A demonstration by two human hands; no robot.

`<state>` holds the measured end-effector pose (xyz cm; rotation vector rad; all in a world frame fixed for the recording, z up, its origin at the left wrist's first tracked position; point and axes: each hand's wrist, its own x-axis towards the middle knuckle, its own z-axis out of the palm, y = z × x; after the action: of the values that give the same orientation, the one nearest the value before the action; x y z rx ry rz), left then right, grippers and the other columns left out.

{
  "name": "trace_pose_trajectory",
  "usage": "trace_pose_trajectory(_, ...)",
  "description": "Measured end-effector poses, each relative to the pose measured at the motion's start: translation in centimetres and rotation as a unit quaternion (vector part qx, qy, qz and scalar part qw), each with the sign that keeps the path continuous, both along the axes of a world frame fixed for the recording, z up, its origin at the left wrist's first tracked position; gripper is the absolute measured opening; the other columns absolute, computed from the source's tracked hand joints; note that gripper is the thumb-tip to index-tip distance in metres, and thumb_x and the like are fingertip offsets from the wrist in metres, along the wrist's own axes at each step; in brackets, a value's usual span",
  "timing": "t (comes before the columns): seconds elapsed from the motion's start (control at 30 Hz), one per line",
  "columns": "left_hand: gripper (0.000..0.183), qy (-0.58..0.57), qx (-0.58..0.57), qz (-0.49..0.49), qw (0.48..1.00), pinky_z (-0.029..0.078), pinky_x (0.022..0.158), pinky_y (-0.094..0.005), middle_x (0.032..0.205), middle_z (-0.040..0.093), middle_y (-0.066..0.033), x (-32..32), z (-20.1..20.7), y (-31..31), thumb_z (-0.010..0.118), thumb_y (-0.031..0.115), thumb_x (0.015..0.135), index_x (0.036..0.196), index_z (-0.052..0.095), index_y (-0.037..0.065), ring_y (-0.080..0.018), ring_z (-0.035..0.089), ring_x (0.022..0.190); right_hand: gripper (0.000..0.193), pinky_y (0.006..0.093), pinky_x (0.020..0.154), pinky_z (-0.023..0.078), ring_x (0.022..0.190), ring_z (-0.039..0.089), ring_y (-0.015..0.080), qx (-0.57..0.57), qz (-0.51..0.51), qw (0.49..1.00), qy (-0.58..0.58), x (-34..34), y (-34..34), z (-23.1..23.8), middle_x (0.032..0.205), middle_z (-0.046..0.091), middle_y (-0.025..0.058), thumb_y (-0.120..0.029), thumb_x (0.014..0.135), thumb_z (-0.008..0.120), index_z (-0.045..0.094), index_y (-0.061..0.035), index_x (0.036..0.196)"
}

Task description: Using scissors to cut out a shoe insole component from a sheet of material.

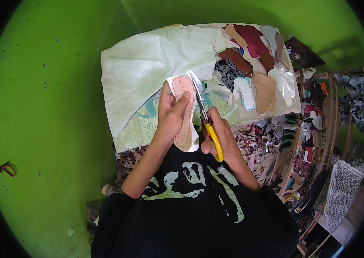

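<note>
Pinched in my left hand (171, 112) is a pink and tan insole (183, 112) with red print, lying over a piece of white sheet material (194, 136) that sticks out past its edge. My left thumb presses on the insole's face. My right hand (221, 133) grips yellow-handled scissors (210, 131), fingers in the handle loops. The blades point away from me along the insole's right side, up against the white material near its top. Whether the blades are parted is hard to see. Both hands are above the near part of the table.
White sheeting (143, 60) covers much of the table's left. Cut sole shapes lie at the right: brown (263, 92), white with teal edging (244, 92), and dark red (250, 41). Wooden racks (330, 116) stand further right. Fabric scraps (255, 142) heap below the table. Another pair of scissors (1, 169) hangs on the green wall.
</note>
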<state>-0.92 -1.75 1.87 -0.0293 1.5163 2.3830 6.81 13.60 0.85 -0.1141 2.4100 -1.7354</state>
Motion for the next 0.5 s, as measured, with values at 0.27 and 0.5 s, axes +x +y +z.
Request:
trace_pose_trajectory(0.27,0.040,-0.004,0.066,-0.012,0.998,0.051,0.080,-0.0261,0.112,0.064,-0.0106,-0.2,0.0,0.2,0.051,0.000,0.096,0.134,0.038,0.005,-0.0122,0.064,0.094,0.103,0.0282,0.050,0.038,0.056,0.047,0.0142,0.003,-0.036,0.999,0.025,-0.4,-0.1,0.7,0.065,0.047,0.0053,-0.095,0.050,0.050,0.035,-0.0036,0.094)
trace_pose_trajectory(0.5,0.045,-0.020,0.043,-0.023,0.999,0.039,0.044,-0.0205,0.080,0.062,-0.0026,-0.6,0.0,-0.2,0.060,0.015,0.095,0.136,0.042,0.012,-0.0061,0.053,0.055,0.102,0.0280,0.050,0.037,0.055,0.047,0.0134,0.005,-0.031,1.000,-0.002,-0.4,0.3,1.3,0.064,0.048,0.0046,-0.095,0.050,0.050,0.036,-0.0038,0.094)
